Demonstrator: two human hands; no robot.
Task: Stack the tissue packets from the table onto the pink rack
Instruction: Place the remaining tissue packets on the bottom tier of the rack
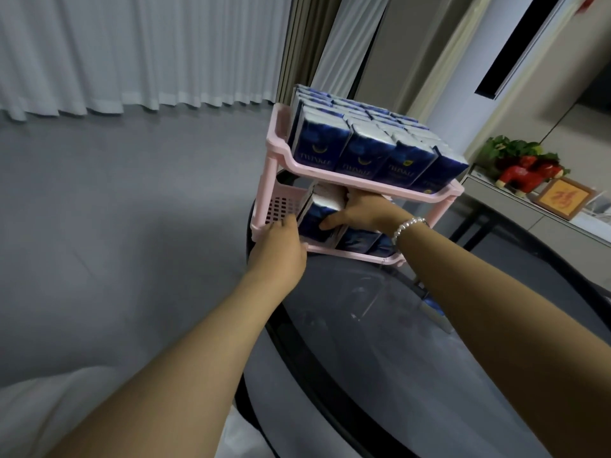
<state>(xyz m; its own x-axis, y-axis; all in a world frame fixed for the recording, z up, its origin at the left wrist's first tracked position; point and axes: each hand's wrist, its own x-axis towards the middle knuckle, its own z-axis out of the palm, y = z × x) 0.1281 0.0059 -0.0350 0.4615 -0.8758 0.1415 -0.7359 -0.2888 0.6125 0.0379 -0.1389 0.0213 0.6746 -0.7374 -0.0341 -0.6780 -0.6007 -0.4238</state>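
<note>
A: Where's the packet?

B: On the pink rack (334, 180)'s lower shelf, standing upright, just ahead of the right hand (358, 213), whose fingers wrap its dark blue tissue packet (315, 213).

A: And the other?

B: The left hand (281, 249) grips the rack's near corner post, steadying it; the top shelf is full.

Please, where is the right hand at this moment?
In the head view, the right hand reaches into the lower shelf of the pink rack, under the full top shelf, and holds a tissue packet beside the left hand.
</note>
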